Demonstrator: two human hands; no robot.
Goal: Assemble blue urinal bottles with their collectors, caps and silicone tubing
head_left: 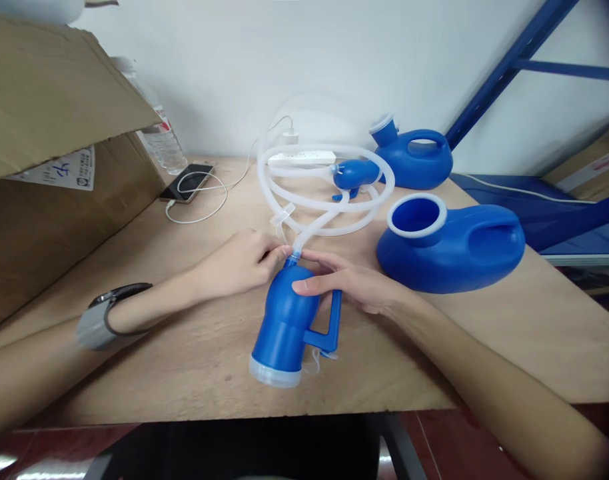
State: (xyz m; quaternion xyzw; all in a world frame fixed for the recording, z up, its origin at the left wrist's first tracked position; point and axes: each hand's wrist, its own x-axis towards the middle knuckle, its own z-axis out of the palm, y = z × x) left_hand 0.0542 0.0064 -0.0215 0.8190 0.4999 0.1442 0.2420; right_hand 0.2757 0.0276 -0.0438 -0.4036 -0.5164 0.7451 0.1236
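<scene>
A blue plastic funnel-shaped cup with a handle (287, 320) lies tilted near the table's front edge, its wide end with a whitish rim toward me. From its narrow neck a translucent hose (312, 230) runs away and coils on the table. My right hand (347, 283) wraps the cup's upper side, thumb on top, beside the handle. My left hand (247, 263) is closed, thumb and fingertips pinching at the neck where the hose joins. A thin clear strap (283, 215) stands up behind the joint. The hose's other end meets a smaller blue piece (355, 175).
To the right sit a blue urinal bottle with an open white-rimmed mouth (454, 247) and a capped one (419, 157) behind. A cardboard box (59, 220), a water bottle (167, 143) and a phone (189, 181) on a white cable occupy the left. A power strip (304, 159) lies by the wall.
</scene>
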